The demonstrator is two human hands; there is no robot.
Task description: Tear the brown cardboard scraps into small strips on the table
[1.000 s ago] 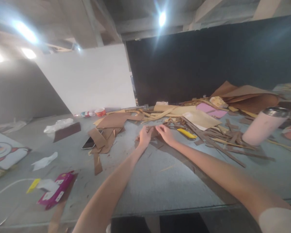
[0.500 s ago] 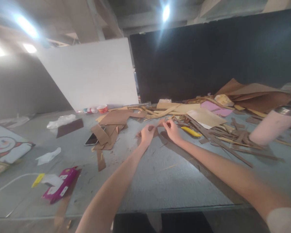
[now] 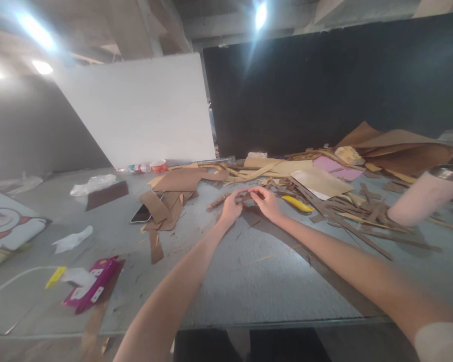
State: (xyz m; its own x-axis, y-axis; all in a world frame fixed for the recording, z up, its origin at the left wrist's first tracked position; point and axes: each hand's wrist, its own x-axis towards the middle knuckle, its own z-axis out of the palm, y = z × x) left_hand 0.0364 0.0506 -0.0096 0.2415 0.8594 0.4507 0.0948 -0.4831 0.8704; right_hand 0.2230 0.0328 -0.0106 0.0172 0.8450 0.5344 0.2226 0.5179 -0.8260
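Note:
Over the middle of the grey table, my left hand (image 3: 231, 208) is closed, thumb and fingers pinching a brown paper strip (image 3: 243, 194). Beside it my right hand (image 3: 266, 204) pinches the same strip with thumb and fingertips. Only a narrow bit of the strip shows between the hands; the fingers hide the rest. To the left of my left hand, a brown piece with ridges across it (image 3: 216, 202) lies on the table; whether it joins the strip I cannot tell. Just right of my right hand is a yellow utility knife (image 3: 297, 203).
Brown strips (image 3: 375, 213) lie heaped at right, before a pink tumbler (image 3: 425, 195). Brown sheets (image 3: 179, 180) and a phone (image 3: 141, 213) are left of my hands. Nearer on the left sit a magenta wipes pack (image 3: 92, 285) and crumpled tissue (image 3: 72, 240). A red-and-white cup (image 3: 158, 166) stands behind.
My two hands have come slightly closer together, and the strip between them shows less. More of the ridged brown piece is visible left of my left hand.

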